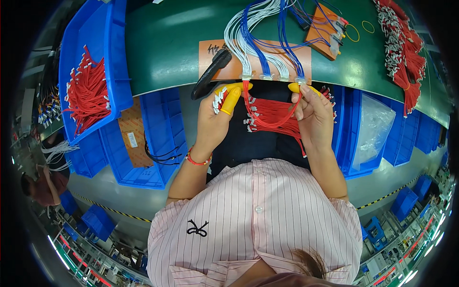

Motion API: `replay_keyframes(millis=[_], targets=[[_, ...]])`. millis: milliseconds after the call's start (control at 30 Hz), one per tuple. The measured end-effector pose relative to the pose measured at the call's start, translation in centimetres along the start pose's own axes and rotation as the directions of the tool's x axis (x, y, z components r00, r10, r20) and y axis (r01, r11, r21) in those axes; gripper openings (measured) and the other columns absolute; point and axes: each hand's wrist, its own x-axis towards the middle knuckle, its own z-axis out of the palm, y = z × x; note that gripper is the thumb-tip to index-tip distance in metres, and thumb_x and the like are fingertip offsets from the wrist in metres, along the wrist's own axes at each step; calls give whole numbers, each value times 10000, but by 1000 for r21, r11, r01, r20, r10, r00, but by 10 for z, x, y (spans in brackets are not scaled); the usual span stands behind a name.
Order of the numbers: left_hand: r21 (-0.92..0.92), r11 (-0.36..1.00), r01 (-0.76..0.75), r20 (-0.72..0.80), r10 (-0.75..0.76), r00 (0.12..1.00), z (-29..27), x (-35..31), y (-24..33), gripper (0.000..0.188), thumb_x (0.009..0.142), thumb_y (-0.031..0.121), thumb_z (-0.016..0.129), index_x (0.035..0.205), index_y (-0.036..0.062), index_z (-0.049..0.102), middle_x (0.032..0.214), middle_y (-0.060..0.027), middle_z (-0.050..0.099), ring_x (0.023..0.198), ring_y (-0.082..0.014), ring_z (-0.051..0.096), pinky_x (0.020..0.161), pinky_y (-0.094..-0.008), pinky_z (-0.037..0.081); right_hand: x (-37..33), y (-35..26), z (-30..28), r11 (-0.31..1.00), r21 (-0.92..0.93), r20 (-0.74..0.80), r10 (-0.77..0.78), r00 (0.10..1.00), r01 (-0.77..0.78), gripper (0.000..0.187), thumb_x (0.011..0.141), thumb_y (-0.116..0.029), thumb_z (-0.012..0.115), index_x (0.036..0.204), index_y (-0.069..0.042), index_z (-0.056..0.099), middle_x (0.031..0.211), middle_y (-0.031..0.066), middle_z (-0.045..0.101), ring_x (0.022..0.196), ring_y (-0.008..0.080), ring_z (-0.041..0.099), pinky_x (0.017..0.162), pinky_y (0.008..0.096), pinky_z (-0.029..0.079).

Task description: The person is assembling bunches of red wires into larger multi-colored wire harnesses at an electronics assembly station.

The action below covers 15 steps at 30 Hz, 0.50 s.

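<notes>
Head view. Green-topped workbench (167,52), set across the upper area. Blue bin (117,52), tilted at its left; a heap of white-tipped red leads (88,93) is contained within. Further bunches of red leads (406,71) are laid at the bench's right, partly draped over the edge. More red leads (275,112) are spread on the dark-clad lap. Orange board (233,71), placed at the near edge; white and blue wires are run across it to a row of clear connectors.

Left hand (216,112): fingers curled, several white-tipped red leads gripped; positioned near the leftmost connector (246,76). Right hand (315,112): thumb and fingers closed in a pinch on a looped red lead (275,126) just below the rightmost connector (300,80). The loop is hung between both end connectors; whether its right end is seated cannot be told.

Orange block (321,36), fitted with small coloured plugs, behind the board. Black-wrapped handle (210,74), rested across the board's left corner. Yellow finger cots (230,101), worn on both hands. Yellow elastic band (358,34), beside the block.
</notes>
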Motion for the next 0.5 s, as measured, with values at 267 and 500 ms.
replay_keyframes(millis=[267,500], targets=[[-164,986,-15,178,44,983,8,8,14,288,1004,196,488,1114,-23,639,858,-15,664,574,13,410,497,-162,291,3,-3,-4,977,-211,18,-11,1000,15,260,962,-208,568,1031,28,651,821,84,664,603,75,513,598,216,424],[-300,950,91,172,-40,984,10,14,12,323,1002,215,470,1044,-52,648,763,-59,663,445,-7,315,422,-184,236,-10,3,-2,868,-474,125,-103,987,151,328,1008,-230,484,1090,39,653,855,52,656,750,72,537,696,221,423]])
